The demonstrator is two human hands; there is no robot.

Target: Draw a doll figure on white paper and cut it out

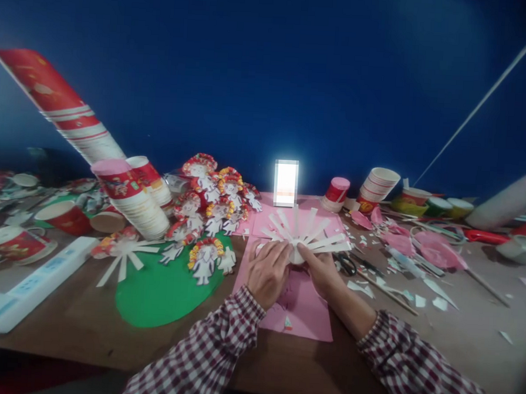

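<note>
Above the pink paper (307,317), I have a white paper cup cut into strips (296,256), its strips fanned out and pointing away from me. My left hand (270,272) is closed on the cup's left side, fingers bent over it. From the right, my right hand (323,273) grips it with the thumb near the round base; the fingers behind are hidden. Black-handled scissors (346,264) lie just beyond my right hand. Left of my hands, several cut-out paper figures (204,261) with red and yellow borders are piled at the edge of a green sheet (165,295).
Tall stacks of red and white paper cups (133,199) lean at the left. Another cut, fanned cup (130,255) lies by the green sheet. A bright, pixelated rectangle (285,183) stands at the back. Paper scraps (420,301), sticks (388,292) and pink pieces (439,250) litter the right side.
</note>
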